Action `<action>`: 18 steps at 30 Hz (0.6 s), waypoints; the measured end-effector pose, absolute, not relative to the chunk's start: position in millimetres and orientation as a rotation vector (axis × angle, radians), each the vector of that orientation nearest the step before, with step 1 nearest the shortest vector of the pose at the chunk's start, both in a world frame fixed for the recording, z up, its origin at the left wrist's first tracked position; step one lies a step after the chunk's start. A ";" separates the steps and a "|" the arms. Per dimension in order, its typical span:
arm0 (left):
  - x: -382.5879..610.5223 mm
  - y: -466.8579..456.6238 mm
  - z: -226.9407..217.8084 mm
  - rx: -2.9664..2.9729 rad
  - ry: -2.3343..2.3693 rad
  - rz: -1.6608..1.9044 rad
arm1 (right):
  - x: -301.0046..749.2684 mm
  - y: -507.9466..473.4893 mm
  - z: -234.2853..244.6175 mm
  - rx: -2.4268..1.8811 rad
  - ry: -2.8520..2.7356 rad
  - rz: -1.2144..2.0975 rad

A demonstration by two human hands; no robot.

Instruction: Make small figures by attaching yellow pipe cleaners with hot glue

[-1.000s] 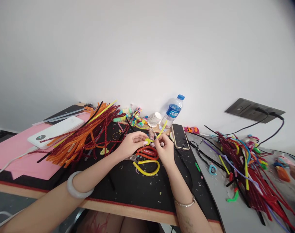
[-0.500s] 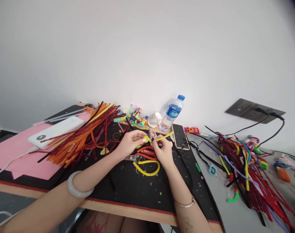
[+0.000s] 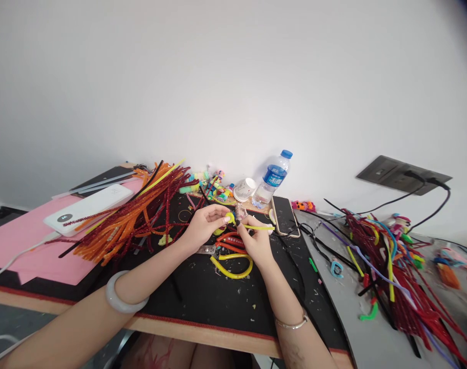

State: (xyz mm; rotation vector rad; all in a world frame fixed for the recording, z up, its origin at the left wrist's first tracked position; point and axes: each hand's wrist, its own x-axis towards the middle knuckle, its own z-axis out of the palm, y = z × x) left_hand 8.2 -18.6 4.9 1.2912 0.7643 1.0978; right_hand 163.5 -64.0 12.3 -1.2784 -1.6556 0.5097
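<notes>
Both my hands meet over the black mat (image 3: pixel 202 297) and pinch one yellow pipe cleaner (image 3: pixel 256 227). My left hand (image 3: pixel 204 225) grips its curled end between thumb and fingers. My right hand (image 3: pixel 254 241) pinches the stem, and the free end sticks out level to the right toward a phone (image 3: pixel 284 215). Below my hands lie red-handled scissors (image 3: pixel 229 241) and a bent yellow pipe cleaner loop (image 3: pixel 233 266).
A heap of orange and red pipe cleaners (image 3: pixel 133 210) lies left, with a white power bank (image 3: pixel 89 207) on pink paper (image 3: pixel 33 241). A water bottle (image 3: pixel 271 179) and paper cup (image 3: pixel 244 188) stand behind. Another pile (image 3: pixel 394 266) covers the grey table on the right. Another person's hand shows at the right edge.
The free end of the yellow pipe cleaner has swung down from pointing up-right to lying level. My right hand has shifted slightly left and lower.
</notes>
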 end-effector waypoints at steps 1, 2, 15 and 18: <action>8.2 -18.6 5.0 1.289 0.766 1.100 | 163.7 -64.4 12.6 -1.276 -1.665 0.507; 8.3 -18.7 5.1 1.287 0.768 1.102 | 163.8 -64.9 13.0 -1.270 -1.672 0.507; 8.2 -20.9 8.4 1.295 0.771 1.108 | 165.1 -65.5 15.4 -1.280 -1.662 0.455; 7.9 -20.9 8.6 1.279 0.767 1.112 | 164.7 -65.2 14.7 -1.269 -1.697 0.451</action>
